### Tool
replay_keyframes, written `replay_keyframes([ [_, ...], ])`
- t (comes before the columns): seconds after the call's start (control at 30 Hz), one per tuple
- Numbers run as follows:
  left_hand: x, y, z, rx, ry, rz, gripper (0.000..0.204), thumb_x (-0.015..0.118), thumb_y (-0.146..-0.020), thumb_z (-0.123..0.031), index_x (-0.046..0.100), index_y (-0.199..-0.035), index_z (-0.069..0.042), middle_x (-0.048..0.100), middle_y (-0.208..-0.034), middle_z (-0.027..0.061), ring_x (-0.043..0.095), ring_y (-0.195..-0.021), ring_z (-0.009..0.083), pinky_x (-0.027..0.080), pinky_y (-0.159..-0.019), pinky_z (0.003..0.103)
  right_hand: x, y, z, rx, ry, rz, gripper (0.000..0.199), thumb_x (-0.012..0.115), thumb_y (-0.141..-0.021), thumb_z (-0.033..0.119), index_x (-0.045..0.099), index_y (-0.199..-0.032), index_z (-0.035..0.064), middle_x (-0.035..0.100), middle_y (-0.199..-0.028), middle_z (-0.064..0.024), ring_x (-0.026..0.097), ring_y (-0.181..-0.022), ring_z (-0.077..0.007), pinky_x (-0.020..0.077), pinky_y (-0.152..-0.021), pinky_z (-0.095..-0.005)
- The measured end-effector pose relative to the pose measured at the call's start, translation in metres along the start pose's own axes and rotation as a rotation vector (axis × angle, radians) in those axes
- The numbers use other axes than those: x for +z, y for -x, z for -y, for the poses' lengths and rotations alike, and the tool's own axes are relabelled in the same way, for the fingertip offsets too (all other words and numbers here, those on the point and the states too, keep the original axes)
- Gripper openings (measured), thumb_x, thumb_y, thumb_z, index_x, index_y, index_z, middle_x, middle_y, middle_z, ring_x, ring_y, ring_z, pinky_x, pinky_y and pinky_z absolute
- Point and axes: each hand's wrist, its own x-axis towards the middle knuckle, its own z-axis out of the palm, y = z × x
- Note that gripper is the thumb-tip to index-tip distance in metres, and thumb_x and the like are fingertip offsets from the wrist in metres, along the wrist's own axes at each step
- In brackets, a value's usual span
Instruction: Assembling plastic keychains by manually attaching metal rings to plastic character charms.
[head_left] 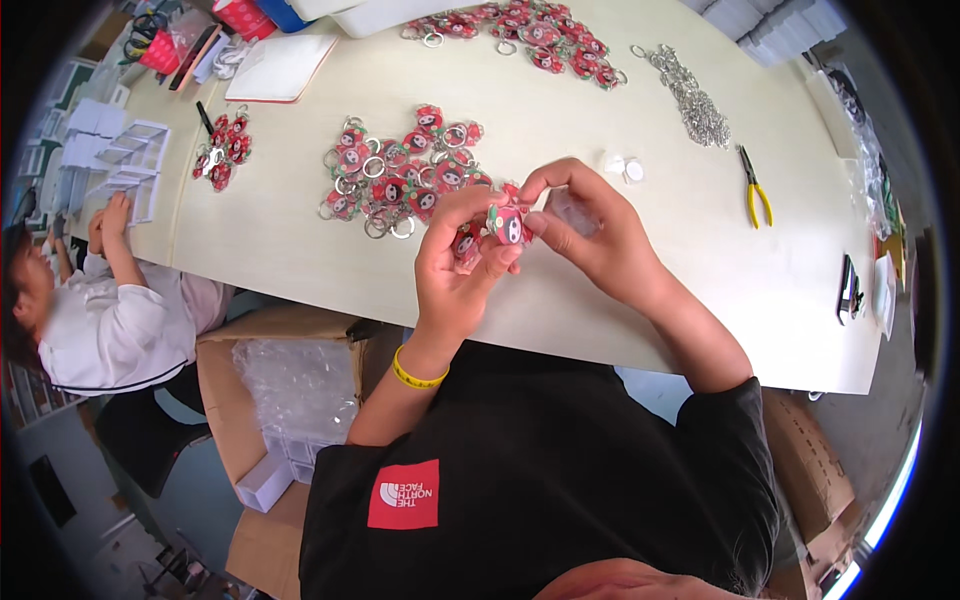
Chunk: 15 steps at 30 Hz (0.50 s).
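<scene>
My left hand (450, 262), with a yellow band on its wrist, is closed on a red acrylic charm (509, 226) with a dark-and-white character face. At least one more red charm (466, 243) shows between its fingers. My right hand (598, 232) pinches the right edge of the held charm with thumb and index finger. Under my right palm lies a crumpled clear plastic piece (574, 213). Just beyond my left hand, a loose pile of similar red charms with silver key rings (395, 180) spreads on the white table (640, 330).
More charms (540, 36) and a heap of silver chains (690, 100) lie at the back. Yellow-handled pliers (757, 190) are to the right, near round white pieces (633, 171). A notebook (282, 68) and small charm pile (232, 145) sit left. A co-worker (120, 310) sits far left, beside a cardboard box (225, 400).
</scene>
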Motion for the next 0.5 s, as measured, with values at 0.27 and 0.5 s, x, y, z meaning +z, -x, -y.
replay_keyframes([
  [0.27,0.008,0.002,0.0,0.015,-0.041,0.024,0.04,0.064,-0.086,0.006,0.05,-0.123,0.005,0.058,-0.119,0.0151,0.061,-0.095,0.0129,0.054,-0.073,0.023,-0.002,-0.001,-0.007,-0.541,0.621,-0.195,0.021,0.074,-0.073,0.001,0.067,-0.092,0.0083,0.058,-0.09,-0.0051,0.062,-0.065,-0.0163,0.0516,-0.051,-0.03],
  [0.5,0.007,-0.001,0.004,0.051,0.014,0.085,0.043,0.064,-0.087,0.003,0.047,-0.126,0.001,0.057,-0.121,0.0183,0.061,-0.09,0.0156,0.056,-0.065,0.024,-0.004,0.002,-0.009,-0.533,0.566,-0.166,0.022,0.076,-0.071,0.005,0.065,-0.09,0.0093,0.059,-0.095,-0.0049,0.06,-0.06,-0.0135,0.0479,-0.045,-0.0256],
])
